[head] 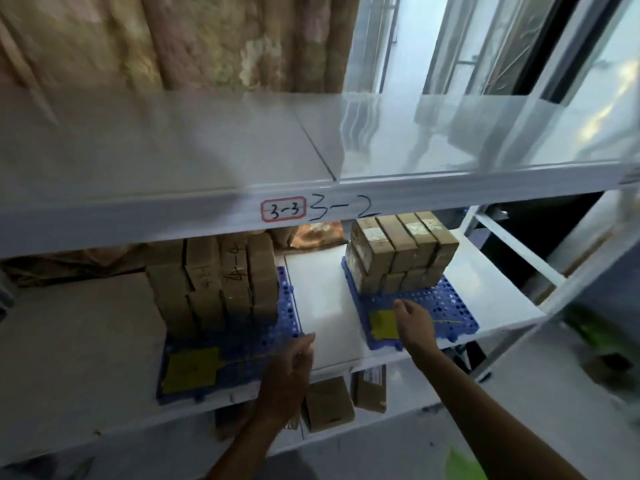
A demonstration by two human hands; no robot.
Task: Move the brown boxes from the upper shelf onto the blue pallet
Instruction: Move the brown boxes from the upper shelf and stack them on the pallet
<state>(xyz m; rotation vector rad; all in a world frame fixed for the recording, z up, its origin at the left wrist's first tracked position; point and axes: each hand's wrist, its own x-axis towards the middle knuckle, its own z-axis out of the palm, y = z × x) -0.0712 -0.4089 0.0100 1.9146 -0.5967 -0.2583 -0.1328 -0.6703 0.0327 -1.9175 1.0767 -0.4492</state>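
1. My left hand [289, 372] hangs at the front right corner of the left blue pallet [194, 368], fingers loosely curled, its grip on nothing that I can see.
2. My right hand [414, 322] reaches over the front of the right blue pallet [446, 306], fingers relaxed and apart, holding nothing — it hovers just in front of the stack.
3. The upper shelf [173, 161] above the label "3-2" [341, 209] shows no brown boxes in this view; its surface is bare where I can see it, though blur hides detail.
4. Brown boxes sit stacked on both pallets: a taller stack [214, 278] at left, a tidy two-layer stack [401, 254] at right.
5. Judging by this, the move looks largely done.
6. Risk — the left stack leans unevenly, so a nudge from my left hand could topple a box off the pallet edge.
7. Reaching up blind, my forearm could clip the shelf lip.
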